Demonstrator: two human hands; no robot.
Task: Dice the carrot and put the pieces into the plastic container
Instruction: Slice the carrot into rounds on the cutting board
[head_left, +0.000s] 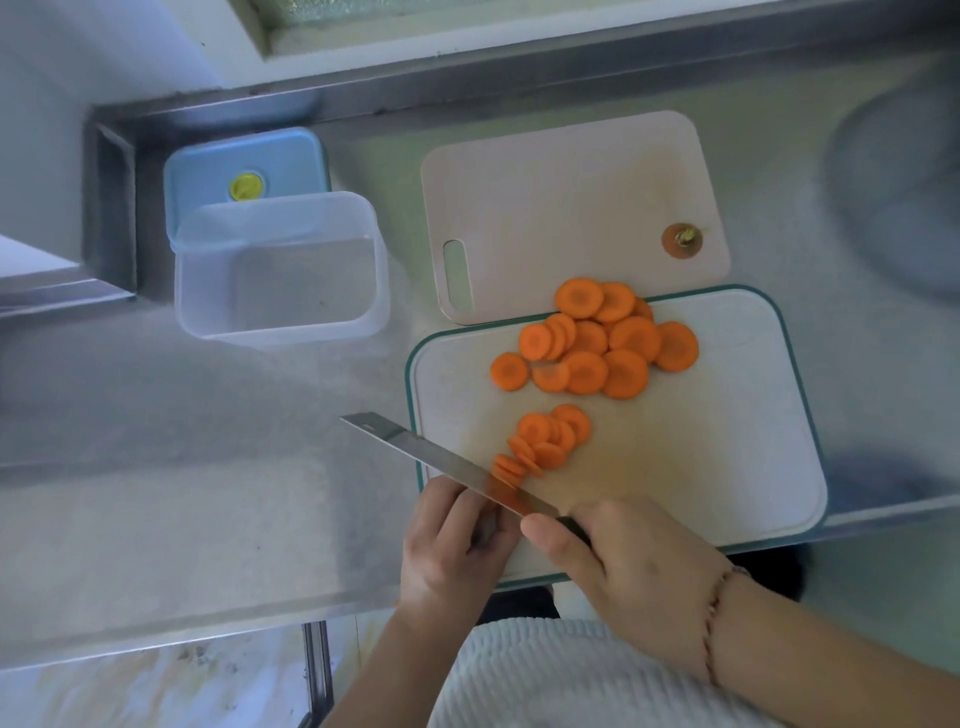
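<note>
A steel counter (182, 467) filled the frame under a window sill at top. Lower centre, the right hand (631, 566) gripped the knife (447, 462); the left hand (457, 545) pinched the carrot (506, 475) on the green-rimmed board (727, 441). The plastic container (280, 270) stood upper left.

Soft, cool daylight falls evenly from the window (415, 21) at the top, casting only faint shadows on the steel counter (208, 415), while wide-angle distortion bends the edges and the right side and corners smear into blur.
</note>
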